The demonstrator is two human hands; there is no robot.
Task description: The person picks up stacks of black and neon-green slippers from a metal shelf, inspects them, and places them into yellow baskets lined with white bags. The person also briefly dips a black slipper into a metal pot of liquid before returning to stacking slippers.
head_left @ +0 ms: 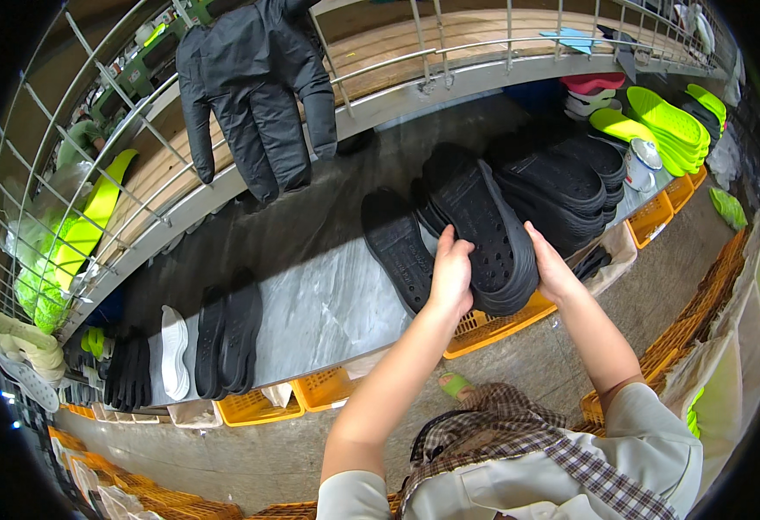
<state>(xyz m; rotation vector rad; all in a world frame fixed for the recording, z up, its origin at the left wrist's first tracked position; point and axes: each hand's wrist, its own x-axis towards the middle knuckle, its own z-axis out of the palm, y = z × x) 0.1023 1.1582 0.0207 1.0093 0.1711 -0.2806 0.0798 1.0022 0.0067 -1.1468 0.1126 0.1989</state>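
A stack of black shoe soles [477, 221] with small round holes tilts between my two hands at the front edge of the worktable. My left hand [453, 276] grips its left side, fingers closed on the edge. Against the right side presses my right hand [553, 265], most of its fingers hidden behind the stack. Just left of it a black sole [396, 251] lies flat on the grey marbled tabletop [319, 299]. More black soles [562, 178] are piled close on the right.
A white lidded mug [643, 165] and neon green soles [670, 130] stand at the far right. Leftward are a white sole [174, 351] and black soles [226, 342]. Orange baskets [263, 407] sit below the table edge. A dark glove-like piece [254, 95] hangs on the wire rack [423, 56].
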